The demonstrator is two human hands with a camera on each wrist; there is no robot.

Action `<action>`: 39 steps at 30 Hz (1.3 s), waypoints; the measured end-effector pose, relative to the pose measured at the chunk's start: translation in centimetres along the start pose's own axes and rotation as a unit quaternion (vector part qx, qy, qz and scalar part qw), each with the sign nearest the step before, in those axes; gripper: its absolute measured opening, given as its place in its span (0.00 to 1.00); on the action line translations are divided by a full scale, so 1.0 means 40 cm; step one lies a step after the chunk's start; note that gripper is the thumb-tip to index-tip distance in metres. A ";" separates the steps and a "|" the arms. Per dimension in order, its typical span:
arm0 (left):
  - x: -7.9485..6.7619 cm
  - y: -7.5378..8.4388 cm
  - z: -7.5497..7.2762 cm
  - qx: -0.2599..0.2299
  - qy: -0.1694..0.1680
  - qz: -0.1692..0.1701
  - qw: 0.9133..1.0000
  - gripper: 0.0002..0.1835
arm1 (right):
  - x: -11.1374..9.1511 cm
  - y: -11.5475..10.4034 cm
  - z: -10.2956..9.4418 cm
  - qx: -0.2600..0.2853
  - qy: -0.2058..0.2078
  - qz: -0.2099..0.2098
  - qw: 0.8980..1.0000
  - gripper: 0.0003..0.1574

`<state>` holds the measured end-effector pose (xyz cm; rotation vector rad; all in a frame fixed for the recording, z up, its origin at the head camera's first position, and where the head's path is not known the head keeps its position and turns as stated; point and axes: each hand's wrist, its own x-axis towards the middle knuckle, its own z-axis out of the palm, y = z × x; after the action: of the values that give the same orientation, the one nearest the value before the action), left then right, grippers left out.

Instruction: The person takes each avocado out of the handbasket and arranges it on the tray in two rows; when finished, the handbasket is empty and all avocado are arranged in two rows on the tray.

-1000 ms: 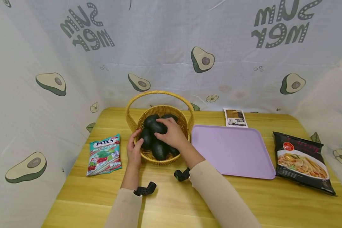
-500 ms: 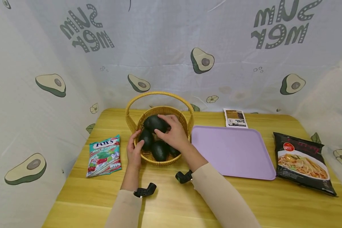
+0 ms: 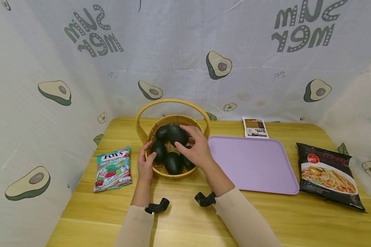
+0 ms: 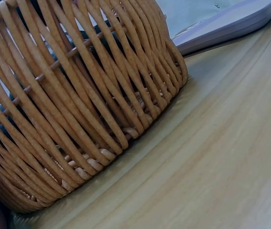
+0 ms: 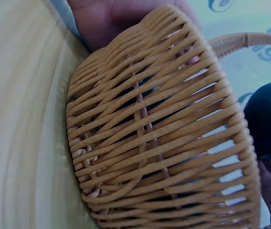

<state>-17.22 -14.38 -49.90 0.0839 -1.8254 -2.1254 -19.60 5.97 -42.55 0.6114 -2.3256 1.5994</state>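
A yellow-brown wicker basket point(image 3: 173, 177) with a tall hoop handle stands on the table, holding several dark green avocados point(image 3: 172, 163). My left hand point(image 3: 145, 165) grips its left rim, thumb inside and fingers along the outer wall. Between the thumb and fingers of my right hand point(image 3: 199, 149) is one avocado point(image 3: 177, 134), above the others. The right wrist view shows this lifted avocado point(image 5: 268, 119) higher than the rim, cut off by the frame edge. In the left wrist view the woven wall point(image 4: 78, 95) hides most of what lies inside.
A lilac tray point(image 3: 253, 164) lies right of the basket, with a small white-and-brown packet point(image 3: 255, 127) behind it. Farther right is a black noodle bag point(image 3: 329, 176). On the left lies a teal candy bag point(image 3: 113, 169). A printed curtain point(image 3: 179, 51) surrounds the wooden table point(image 3: 185, 219).
My right hand has moved a little to the right with the avocado, which has come away from the one at its left. My left hand stays at the basket's rim.
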 end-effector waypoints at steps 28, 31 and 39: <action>-0.005 0.002 0.002 -0.006 0.002 0.002 1.000 0.23 | -0.112 0.005 -0.222 0.080 0.187 -0.040 0.978 0.39; -0.005 0.002 0.001 -0.007 0.002 0.001 1.000 0.23 | -0.105 0.025 -0.226 0.091 0.215 0.008 0.972 0.37; -0.003 -0.002 0.000 -0.002 0.001 0.000 1.000 0.24 | -0.079 0.092 -0.212 0.053 0.217 0.128 0.966 0.35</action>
<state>-17.15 -14.33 -50.00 0.0855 -1.8190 -2.1282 -18.81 15.61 -43.87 -0.0321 -2.0583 1.7611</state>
